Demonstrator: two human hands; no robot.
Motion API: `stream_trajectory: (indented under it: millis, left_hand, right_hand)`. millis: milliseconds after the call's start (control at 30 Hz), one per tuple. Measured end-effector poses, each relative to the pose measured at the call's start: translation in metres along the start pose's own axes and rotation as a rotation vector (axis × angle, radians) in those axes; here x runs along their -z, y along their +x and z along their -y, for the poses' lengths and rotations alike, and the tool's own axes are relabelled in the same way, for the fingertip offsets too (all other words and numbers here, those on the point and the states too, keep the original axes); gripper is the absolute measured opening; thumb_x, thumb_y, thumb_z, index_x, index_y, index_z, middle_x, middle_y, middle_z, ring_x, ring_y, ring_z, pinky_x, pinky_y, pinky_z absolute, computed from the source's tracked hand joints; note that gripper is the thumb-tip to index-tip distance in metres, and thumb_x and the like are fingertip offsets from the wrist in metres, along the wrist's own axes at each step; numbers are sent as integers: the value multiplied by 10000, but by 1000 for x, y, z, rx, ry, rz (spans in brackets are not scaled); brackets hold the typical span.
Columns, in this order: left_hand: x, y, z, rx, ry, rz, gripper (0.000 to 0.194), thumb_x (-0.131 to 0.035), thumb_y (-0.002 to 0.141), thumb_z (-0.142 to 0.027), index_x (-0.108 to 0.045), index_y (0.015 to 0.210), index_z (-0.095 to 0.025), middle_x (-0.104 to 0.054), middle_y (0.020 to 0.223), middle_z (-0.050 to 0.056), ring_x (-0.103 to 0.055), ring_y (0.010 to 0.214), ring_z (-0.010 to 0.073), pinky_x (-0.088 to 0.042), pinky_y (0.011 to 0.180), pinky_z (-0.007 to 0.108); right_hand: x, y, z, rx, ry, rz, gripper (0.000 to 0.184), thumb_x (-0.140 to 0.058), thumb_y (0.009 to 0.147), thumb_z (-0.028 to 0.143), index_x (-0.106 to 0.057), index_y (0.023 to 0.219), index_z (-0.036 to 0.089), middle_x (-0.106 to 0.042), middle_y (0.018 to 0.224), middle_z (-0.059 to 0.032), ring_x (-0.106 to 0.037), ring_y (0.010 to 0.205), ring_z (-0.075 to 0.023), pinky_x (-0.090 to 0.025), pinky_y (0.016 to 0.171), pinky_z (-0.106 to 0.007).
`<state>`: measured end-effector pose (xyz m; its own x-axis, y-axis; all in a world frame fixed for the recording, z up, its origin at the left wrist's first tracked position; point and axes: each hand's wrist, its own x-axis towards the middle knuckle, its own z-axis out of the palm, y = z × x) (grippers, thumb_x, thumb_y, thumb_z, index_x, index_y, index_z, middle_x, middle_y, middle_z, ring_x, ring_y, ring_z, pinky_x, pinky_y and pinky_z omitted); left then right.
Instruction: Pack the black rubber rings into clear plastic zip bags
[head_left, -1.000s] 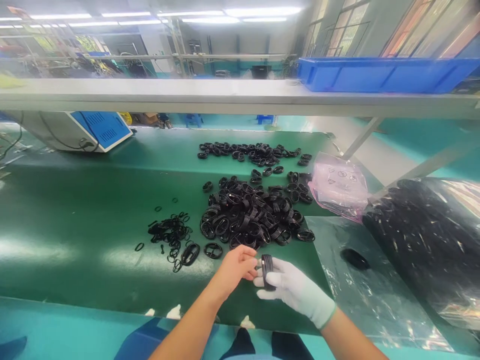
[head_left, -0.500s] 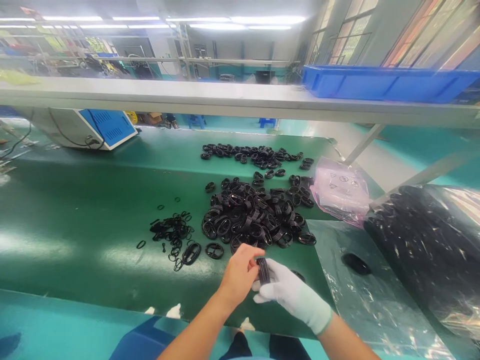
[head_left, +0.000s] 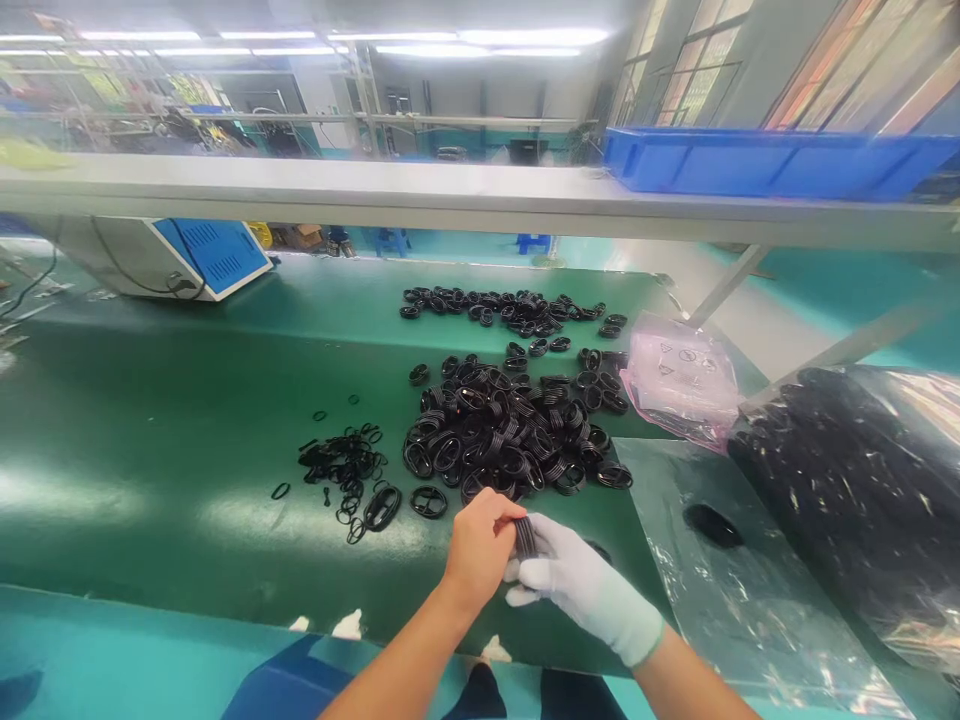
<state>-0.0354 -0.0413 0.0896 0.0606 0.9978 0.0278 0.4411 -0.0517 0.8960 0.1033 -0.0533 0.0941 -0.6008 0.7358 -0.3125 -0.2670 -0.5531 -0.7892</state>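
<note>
My bare left hand (head_left: 480, 548) and my white-gloved right hand (head_left: 577, 580) meet near the front edge of the green bench (head_left: 150, 450). Both pinch a small stack of black rubber rings (head_left: 525, 536) held between them. Just beyond the hands lies a big heap of the same black rings (head_left: 510, 430). A smaller scatter of thin black rings (head_left: 341, 465) lies to the left of the heap. A further row of rings (head_left: 510, 308) sits at the back.
A pink plastic bag (head_left: 679, 385) lies right of the heap. A large clear bag of black parts (head_left: 855, 490) fills the right side, on clear sheeting (head_left: 720, 590). A blue-and-white machine (head_left: 172, 258) stands back left. Overhead, a shelf (head_left: 420, 195) carries a blue bin (head_left: 765, 160).
My left hand has closed further over the ring stack and both hands have shifted slightly up and toward the heap.
</note>
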Motion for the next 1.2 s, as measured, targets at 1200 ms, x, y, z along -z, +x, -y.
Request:
stream_trajectory:
  millis: [1200]
  left_hand:
    - [-66, -18, 49, 47, 389, 403, 738, -580, 599, -94, -335, 1284, -218, -397, 1330, 30, -355, 1221, 187, -301, 1023, 314]
  right_hand:
    - [92, -17, -37, -175, -546, -468, 512, -502, 715, 403, -500, 1142, 120, -614, 942, -88, -576, 768, -171, -449, 642, -278]
